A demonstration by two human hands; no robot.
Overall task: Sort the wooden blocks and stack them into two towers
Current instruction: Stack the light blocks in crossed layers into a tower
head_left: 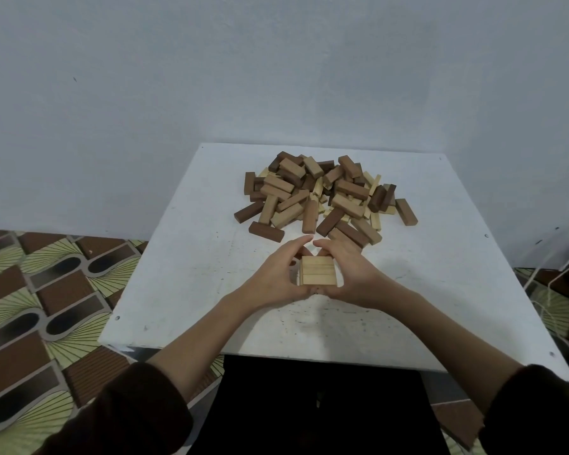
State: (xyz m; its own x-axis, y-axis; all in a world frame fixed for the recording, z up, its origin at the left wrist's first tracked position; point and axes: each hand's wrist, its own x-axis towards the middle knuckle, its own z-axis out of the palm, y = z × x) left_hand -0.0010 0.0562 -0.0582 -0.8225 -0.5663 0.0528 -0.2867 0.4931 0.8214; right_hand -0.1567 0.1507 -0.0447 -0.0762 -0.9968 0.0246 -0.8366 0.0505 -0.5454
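Pale and low, the first tower is sitting just in front of the mixed block pile, the left hand and right hand cupping and squaring its sides, likely calling next for another pale block.

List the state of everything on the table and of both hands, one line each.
stack of pale blocks: low, squared up, enclosed by both hands.
left hand: curled round the stack's left side.
right hand: curled round the stack's right side.
pile of blocks: loose, unsorted, dark and pale mixed, behind the stack.
table: white, scuffed.
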